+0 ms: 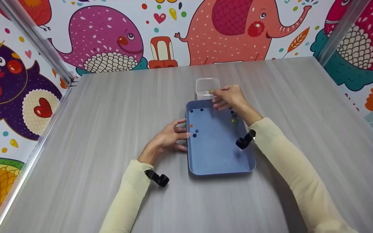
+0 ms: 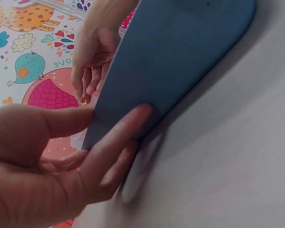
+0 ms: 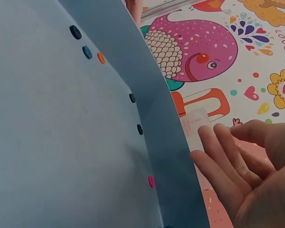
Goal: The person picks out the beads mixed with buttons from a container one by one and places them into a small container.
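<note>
My left hand (image 1: 170,134) holds the left wall of a blue rectangular tray (image 1: 219,152), thumb at the rim and fingers against the outside, as the left wrist view also shows. Over the near edge of a small clear plastic container (image 1: 208,84), my right hand (image 1: 230,97) pinches a tiny yellow-green button (image 1: 211,92) between thumb and forefinger. Inside the tray lie several small buttons: a black button (image 1: 194,135), a blue button (image 1: 197,131) and an orange button (image 1: 191,125) on the left. A pink button (image 3: 151,181) appears in the right wrist view.
The clear container stands just beyond the tray's far end. More buttons, one of them yellow-green (image 1: 234,121), lie by the tray's right wall near my right forearm. Cartoon-printed walls (image 1: 160,29) border the grey wood-grain table (image 1: 108,106) at the back and sides.
</note>
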Action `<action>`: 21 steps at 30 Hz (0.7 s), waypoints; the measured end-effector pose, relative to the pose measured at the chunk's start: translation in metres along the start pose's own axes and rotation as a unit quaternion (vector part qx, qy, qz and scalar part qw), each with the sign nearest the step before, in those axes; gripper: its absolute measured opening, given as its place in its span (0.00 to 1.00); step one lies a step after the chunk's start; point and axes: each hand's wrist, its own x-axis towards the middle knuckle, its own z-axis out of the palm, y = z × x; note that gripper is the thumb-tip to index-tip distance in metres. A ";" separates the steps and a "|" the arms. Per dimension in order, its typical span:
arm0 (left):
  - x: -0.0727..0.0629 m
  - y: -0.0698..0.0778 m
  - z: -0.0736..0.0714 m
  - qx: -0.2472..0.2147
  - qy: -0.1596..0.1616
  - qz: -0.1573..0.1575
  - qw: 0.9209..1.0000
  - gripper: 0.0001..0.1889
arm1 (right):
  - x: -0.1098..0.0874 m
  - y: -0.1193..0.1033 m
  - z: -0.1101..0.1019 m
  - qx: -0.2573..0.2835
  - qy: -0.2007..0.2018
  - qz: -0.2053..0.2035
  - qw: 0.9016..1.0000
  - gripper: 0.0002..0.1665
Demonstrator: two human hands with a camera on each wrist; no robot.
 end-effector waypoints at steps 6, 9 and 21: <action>-0.001 0.000 0.000 0.007 0.002 0.002 1.000 0.36 | 0.008 0.000 -0.003 -0.001 0.010 -0.007 1.000 0.20; -0.001 0.000 -0.001 0.005 0.002 0.004 1.000 0.36 | 0.012 0.001 -0.004 0.002 0.010 -0.008 1.000 0.21; -0.001 0.001 0.001 -0.003 -0.001 0.003 1.000 0.36 | 0.018 0.007 -0.007 -0.020 0.026 -0.026 0.999 0.20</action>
